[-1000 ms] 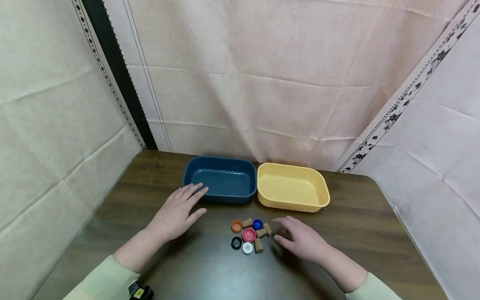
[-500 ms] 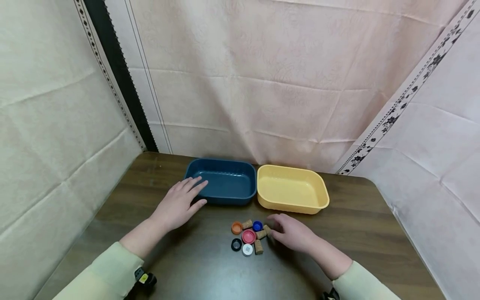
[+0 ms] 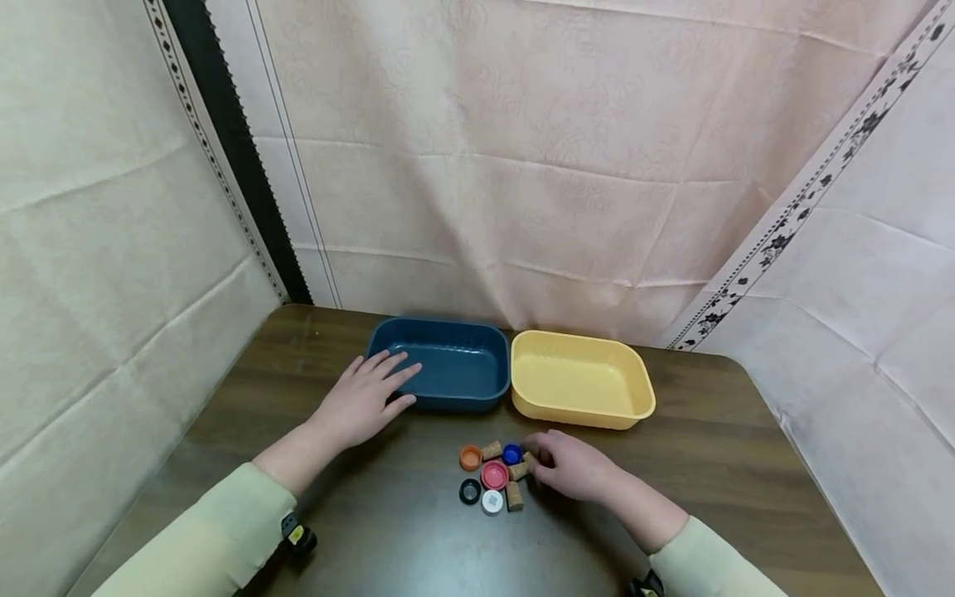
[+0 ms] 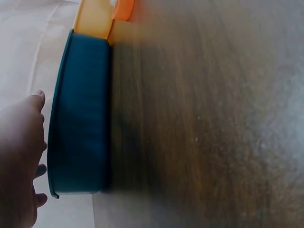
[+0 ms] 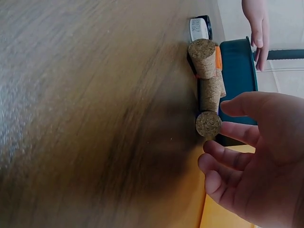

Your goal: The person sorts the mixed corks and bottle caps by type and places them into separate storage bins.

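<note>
My right hand [image 3: 574, 466] is at the right edge of a small cluster on the table, thumb and index finger curled around a cork [image 5: 209, 124]; whether both fingertips press on it is hard to tell. More corks [image 3: 515, 497] lie there among bottle caps: orange [image 3: 471, 457], blue [image 3: 511, 453], pinkish red [image 3: 494, 475], black [image 3: 470, 491] and white [image 3: 492, 502]. Fingers spread, my left hand [image 3: 361, 402] hovers over the near left corner of a dark blue bin [image 3: 462, 369] and holds nothing.
A yellow bin [image 3: 582, 381] stands right of the blue one, side by side at the back of the wooden table [image 3: 388, 522]. Pale cloth [image 3: 522, 166] hangs behind the table and along both sides.
My right hand has moved left to the rightmost cork, its thumb and index finger closing around it. My left hand has shifted slightly forward over the blue bin's corner.
</note>
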Demonstrator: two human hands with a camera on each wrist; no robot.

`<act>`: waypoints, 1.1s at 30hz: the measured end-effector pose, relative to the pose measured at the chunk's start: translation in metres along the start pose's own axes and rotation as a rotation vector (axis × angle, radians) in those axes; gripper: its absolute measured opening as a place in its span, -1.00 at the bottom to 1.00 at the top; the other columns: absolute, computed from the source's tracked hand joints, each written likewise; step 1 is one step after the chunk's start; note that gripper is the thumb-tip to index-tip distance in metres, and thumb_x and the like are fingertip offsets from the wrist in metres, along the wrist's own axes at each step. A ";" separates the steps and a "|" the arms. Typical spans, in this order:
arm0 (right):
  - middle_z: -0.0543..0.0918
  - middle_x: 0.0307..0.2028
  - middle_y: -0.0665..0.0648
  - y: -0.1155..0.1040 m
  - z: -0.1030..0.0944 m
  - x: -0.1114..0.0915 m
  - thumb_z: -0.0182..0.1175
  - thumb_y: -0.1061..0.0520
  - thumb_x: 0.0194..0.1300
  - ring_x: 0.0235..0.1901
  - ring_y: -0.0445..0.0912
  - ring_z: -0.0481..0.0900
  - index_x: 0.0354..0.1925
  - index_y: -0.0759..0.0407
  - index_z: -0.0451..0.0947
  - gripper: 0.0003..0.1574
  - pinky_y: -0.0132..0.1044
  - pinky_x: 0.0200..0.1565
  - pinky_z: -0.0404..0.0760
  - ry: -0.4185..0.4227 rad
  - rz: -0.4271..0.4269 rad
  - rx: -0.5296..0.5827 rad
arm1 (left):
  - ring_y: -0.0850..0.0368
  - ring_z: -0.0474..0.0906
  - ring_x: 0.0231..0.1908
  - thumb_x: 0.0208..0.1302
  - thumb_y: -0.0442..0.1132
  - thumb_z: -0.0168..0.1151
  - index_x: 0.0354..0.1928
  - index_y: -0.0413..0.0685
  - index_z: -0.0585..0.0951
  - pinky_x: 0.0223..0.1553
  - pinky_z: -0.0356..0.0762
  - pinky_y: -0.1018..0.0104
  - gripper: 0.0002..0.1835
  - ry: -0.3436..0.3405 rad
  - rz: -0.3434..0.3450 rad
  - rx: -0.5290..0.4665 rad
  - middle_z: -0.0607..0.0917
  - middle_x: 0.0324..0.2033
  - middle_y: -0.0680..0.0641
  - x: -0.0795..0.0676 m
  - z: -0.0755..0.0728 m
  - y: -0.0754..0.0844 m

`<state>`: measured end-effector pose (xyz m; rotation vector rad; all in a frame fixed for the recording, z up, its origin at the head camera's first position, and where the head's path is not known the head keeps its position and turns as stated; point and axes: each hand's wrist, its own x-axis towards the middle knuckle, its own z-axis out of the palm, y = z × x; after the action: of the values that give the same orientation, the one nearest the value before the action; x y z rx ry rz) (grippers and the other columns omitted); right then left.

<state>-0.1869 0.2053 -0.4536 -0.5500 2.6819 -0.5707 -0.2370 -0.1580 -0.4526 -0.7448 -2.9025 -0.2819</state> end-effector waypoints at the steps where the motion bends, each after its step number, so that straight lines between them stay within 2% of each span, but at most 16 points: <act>1: 0.53 -0.29 -0.07 0.000 0.000 0.000 0.24 0.01 0.36 -0.31 -0.14 0.46 0.20 0.02 0.55 -0.54 -0.21 -0.24 0.54 -0.002 -0.002 0.000 | -0.18 0.04 0.48 0.46 0.21 0.02 0.49 0.26 0.29 0.41 -0.05 -0.28 -0.37 -0.002 0.003 0.001 0.24 0.48 -0.08 0.001 0.000 0.000; 8: 0.50 -0.34 -0.06 -0.002 0.003 -0.001 0.28 0.04 0.33 -0.34 -0.14 0.44 0.19 0.06 0.55 -0.53 -0.22 -0.31 0.49 0.007 -0.027 -0.003 | -0.21 0.06 0.47 0.48 0.21 0.00 0.48 0.31 0.32 0.41 -0.08 -0.29 -0.41 -0.018 0.022 0.027 0.26 0.47 -0.09 0.003 0.006 -0.004; 22: 0.50 -0.37 -0.09 0.001 0.009 0.000 0.29 0.05 0.32 -0.37 -0.16 0.44 0.12 0.08 0.59 -0.59 -0.24 -0.33 0.47 0.032 -0.040 -0.011 | -0.22 0.05 0.47 0.52 0.17 -0.06 0.46 0.33 0.34 0.41 -0.14 -0.33 -0.47 -0.039 0.019 -0.009 0.25 0.48 -0.07 0.001 0.012 -0.010; 33: 0.50 -0.43 -0.10 0.006 0.007 -0.005 0.33 0.06 0.29 -0.43 -0.17 0.44 0.07 0.08 0.61 -0.62 -0.26 -0.39 0.45 0.064 -0.034 0.034 | -0.20 0.06 0.47 0.53 0.13 -0.05 0.43 0.33 0.40 0.41 -0.18 -0.33 -0.51 -0.050 0.021 -0.023 0.24 0.48 -0.05 0.003 0.015 -0.012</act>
<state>-0.1816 0.2101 -0.4614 -0.5779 2.7216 -0.6527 -0.2468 -0.1641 -0.4686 -0.7962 -2.9409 -0.2996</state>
